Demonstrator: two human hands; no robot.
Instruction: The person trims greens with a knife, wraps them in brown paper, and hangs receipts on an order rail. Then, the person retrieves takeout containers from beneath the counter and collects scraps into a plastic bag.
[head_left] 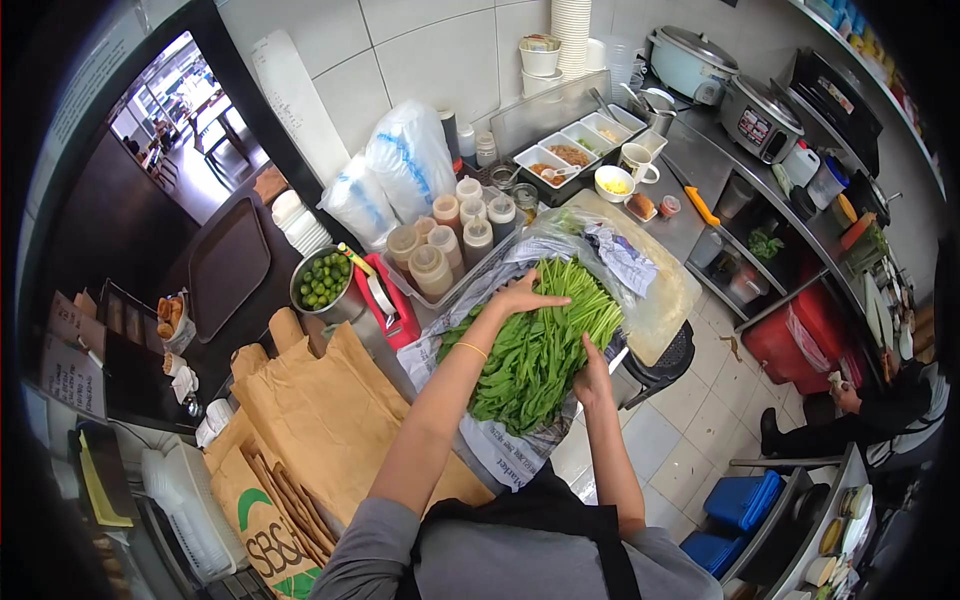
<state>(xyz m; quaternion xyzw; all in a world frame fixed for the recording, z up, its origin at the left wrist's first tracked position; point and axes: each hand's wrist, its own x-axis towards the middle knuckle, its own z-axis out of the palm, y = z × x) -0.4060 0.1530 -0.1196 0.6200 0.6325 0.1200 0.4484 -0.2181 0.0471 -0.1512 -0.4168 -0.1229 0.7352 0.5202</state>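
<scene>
- The leafy greens (530, 365) lie directly in front of the person, between the two hands and touching both, on newspaper (497, 452) spread over the counter (680, 235).
- Their long axis runs slantwise: the pale stems fan out toward the far right, while the broad leaves spill back toward the near left.
- The left hand (520, 294) is the farther forward of the two. It rests on the far left side of the pile, about where leaf turns to stem, its thumb stretched across toward the stems.
- That hand is spread, thumb well apart from the fingers, laid on the greens rather than closed round them.
- The right hand (592, 378) is nearer the body, against the right edge of the pile just below the stems, thumb pointing up and away.
- Its fingers are mostly hidden, so how far they are curled, or whether they grip any leaves, I cannot tell.
- Beyond the stems, to the right, lies a cutting board (668, 315), near the greens, with a clear plastic bag (628, 288) between them.
- On the left, a tray of squeeze bottles (432, 272) and a red tape dispenser (398, 318) stand near the left forearm.
</scene>
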